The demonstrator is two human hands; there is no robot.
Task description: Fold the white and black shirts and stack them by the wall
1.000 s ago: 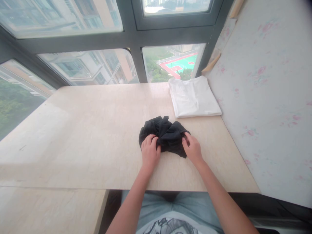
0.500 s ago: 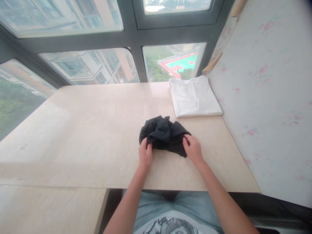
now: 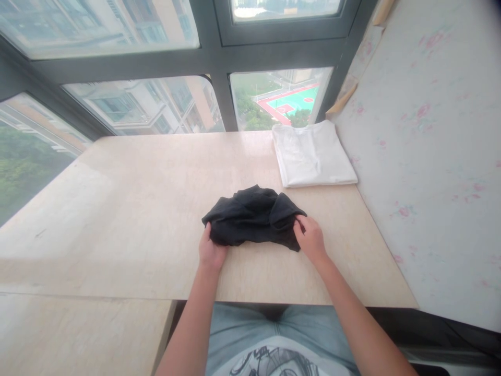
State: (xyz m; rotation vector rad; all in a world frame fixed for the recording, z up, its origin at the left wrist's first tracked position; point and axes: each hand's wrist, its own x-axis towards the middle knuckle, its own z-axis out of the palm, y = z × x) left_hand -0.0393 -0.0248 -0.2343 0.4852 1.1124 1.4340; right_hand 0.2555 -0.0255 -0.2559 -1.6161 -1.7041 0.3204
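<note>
A crumpled black cloth garment (image 3: 250, 216) lies on the pale tabletop (image 3: 129, 219) in front of me; its exact kind does not show. My left hand (image 3: 211, 248) grips its left end, the thumb on top and the other fingers hidden beneath the fabric. At the right end, my right hand (image 3: 309, 235) pinches the edge between thumb and fingers. Between the two hands the fabric is loosely bunched, with a fold turned over near the right hand.
A folded white cloth (image 3: 315, 154) lies at the back right, by the flower-patterned wall (image 3: 434, 172). Grey-framed windows (image 3: 213, 62) rise behind the table. At the lower left, a second board (image 3: 78, 334) adjoins the tabletop.
My left hand has moved left, drawing the left end of the black garment outward, so it is now wider and flatter. The right hand has stayed in place.
</note>
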